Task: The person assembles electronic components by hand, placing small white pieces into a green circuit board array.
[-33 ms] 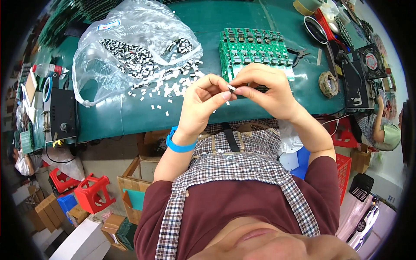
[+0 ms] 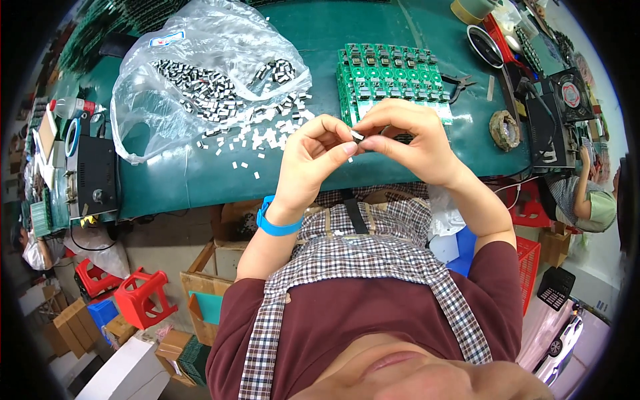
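Between the fingertips of both hands is a small block [image 2: 357, 135], white on one face and dark on another. My left hand [image 2: 308, 157], with a blue band at the wrist, pinches it from the left with thumb and curled fingers. From the right, my right hand [image 2: 413, 139] closes thumb and forefinger on it. Just beyond the right hand stands a stack of green circuit boards [image 2: 383, 83] carrying rows of components, its near part covered by that hand. To the left, many similar black-and-white blocks [image 2: 207, 93] lie in a clear plastic bag [image 2: 140, 87], and loose ones [image 2: 267, 137] spread over the table.
The green table [image 2: 200, 187] runs across in front of me. Right of the boards are pliers [image 2: 459, 85], a tape roll [image 2: 505, 129] and a black box with a fan [image 2: 570, 93]. A black device [image 2: 97, 170] stands at the left end. Red stools [image 2: 145, 297] are on the floor.
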Demonstrator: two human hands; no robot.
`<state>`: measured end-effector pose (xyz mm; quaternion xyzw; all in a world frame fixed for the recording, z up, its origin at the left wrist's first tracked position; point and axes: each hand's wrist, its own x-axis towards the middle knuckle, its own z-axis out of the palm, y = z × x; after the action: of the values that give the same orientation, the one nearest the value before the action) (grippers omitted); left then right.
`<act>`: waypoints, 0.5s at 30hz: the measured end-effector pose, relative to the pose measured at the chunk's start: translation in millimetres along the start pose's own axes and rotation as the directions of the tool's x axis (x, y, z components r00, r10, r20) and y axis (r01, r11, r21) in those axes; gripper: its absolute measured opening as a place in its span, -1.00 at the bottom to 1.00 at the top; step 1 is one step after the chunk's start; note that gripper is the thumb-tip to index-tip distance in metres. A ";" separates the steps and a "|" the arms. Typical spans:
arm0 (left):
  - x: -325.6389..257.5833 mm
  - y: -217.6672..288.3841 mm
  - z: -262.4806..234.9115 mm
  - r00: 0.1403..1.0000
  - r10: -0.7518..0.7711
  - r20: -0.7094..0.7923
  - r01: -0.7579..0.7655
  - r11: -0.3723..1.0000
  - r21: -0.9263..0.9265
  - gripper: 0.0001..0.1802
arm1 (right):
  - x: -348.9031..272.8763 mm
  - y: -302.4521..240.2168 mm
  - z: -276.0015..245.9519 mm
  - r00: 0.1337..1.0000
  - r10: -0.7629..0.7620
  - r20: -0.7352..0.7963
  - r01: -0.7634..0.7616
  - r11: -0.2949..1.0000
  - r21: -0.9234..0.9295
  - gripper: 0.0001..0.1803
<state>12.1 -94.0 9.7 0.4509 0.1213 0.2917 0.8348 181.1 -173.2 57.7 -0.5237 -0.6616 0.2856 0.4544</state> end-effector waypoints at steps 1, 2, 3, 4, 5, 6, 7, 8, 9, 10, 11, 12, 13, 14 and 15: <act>-0.1 -2.4 2.9 0.994 0.098 -0.044 -0.089 0.981 0.175 -0.90 | -1.9 0.1 0.6 0.991 0.132 -0.012 -0.128 0.978 0.166 -0.78; -0.1 -3.9 4.1 0.977 0.201 -0.072 -0.165 0.923 0.347 -0.91 | -2.5 1.9 -0.5 0.991 0.131 -0.010 -0.127 0.978 0.165 -0.78; 1.2 -4.4 1.1 0.946 0.323 0.016 -0.263 0.739 0.620 -0.87 | -4.4 3.2 -1.8 0.986 0.168 -0.020 -0.162 0.972 0.169 -0.78; 0.9 -3.8 2.6 0.947 0.322 0.018 -0.263 0.740 0.619 -0.87 | -5.6 4.6 -2.5 0.978 0.205 -0.031 -0.197 0.965 0.174 -0.78; 0.6 -1.6 5.8 0.935 0.349 0.061 -0.288 0.647 0.706 -0.85 | -6.2 7.2 -1.9 0.978 0.207 -0.033 -0.199 0.965 0.173 -0.78; -0.2 0.1 9.1 0.922 0.371 0.107 -0.309 0.543 0.780 -0.83 | -6.8 10.3 -1.1 0.988 0.149 -0.034 -0.146 0.985 0.087 -0.80; -1.0 0.0 12.2 0.926 0.369 0.085 -0.292 0.552 0.781 -0.82 | -7.5 11.6 -0.7 0.995 0.090 -0.031 -0.090 0.996 0.001 -0.82; -1.8 -2.0 14.7 0.926 0.368 0.086 -0.292 0.554 0.780 -0.82 | -8.3 10.9 -1.0 0.995 0.092 -0.032 -0.092 0.996 0.000 -0.82; -2.1 -3.9 17.1 0.923 0.385 0.011 -0.273 0.635 0.723 -0.82 | -8.1 10.2 -2.0 0.999 0.013 -0.032 -0.016 0.996 -0.089 -0.82; -2.4 -5.3 18.0 0.917 0.393 -0.065 -0.258 0.709 0.656 -0.82 | -7.9 9.7 -2.8 0.998 -0.066 -0.025 0.060 0.982 -0.177 -0.82; -3.0 -6.6 16.9 0.916 0.396 -0.066 -0.258 0.708 0.658 -0.82 | -8.5 9.4 -2.7 0.997 -0.068 -0.023 0.063 0.982 -0.176 -0.82; -3.9 -8.7 14.7 0.895 0.445 -0.021 -0.305 0.646 0.700 -0.82 | -10.5 9.0 -1.5 0.989 -0.132 -0.062 0.117 0.974 -0.193 -0.81; -4.4 -9.7 13.6 0.871 0.490 0.027 -0.348 0.579 0.737 -0.82 | -12.2 8.5 -0.4 0.976 -0.195 -0.100 0.171 0.962 -0.213 -0.80; -3.5 -9.5 13.6 0.872 0.489 0.027 -0.348 0.580 0.736 -0.82 | -13.6 7.8 0.8 0.976 -0.195 -0.101 0.170 0.962 -0.213 -0.80; -2.2 -9.2 13.8 0.847 0.527 0.074 -0.402 0.541 0.739 -0.82 | -15.0 6.8 2.1 0.979 -0.166 -0.121 0.145 0.976 -0.164 -0.80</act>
<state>20.2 -108.7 9.8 0.7364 0.1683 0.4638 0.4629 182.8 -185.4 46.5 -0.5220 -0.6887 0.1611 0.4768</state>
